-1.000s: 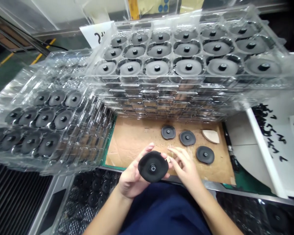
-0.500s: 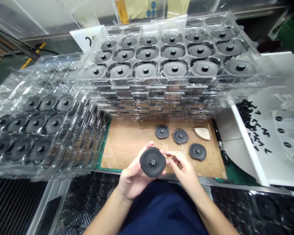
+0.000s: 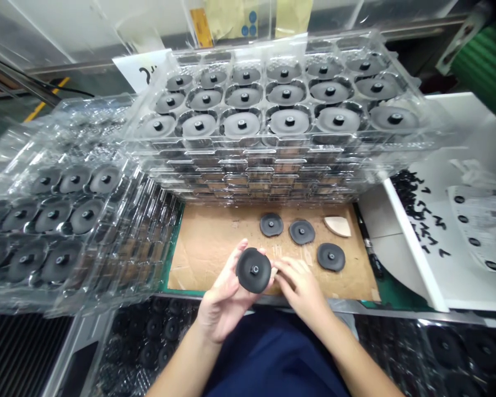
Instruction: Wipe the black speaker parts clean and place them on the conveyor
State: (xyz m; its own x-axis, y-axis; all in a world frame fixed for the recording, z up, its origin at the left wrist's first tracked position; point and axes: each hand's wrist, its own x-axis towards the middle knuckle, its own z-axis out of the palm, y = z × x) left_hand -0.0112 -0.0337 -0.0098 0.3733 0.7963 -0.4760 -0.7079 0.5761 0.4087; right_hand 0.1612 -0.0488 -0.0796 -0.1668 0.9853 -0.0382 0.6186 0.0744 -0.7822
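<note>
Black disc (image 3: 253,271) (its knob (image 3: 254,269) showing) sits in the person's hands (image 3: 223,303).

Bare cardboard (image 3: 202,231) gave open room beyond and to the left of the left hand (image 3: 225,303), bounded by the left tray stack (image 3: 126,242) and, at the far side, by the wall of the rear tray stack (image 3: 252,176). On the right, three loose discs (image 3: 301,232) and a pale wedge (image 3: 338,226) lay as low obstacles with narrow gaps between. Farther right, a white partition (image 3: 414,242) stood across sideways passage. The held disc (image 3: 254,270) filled the space before the right hand (image 3: 300,284).
</note>
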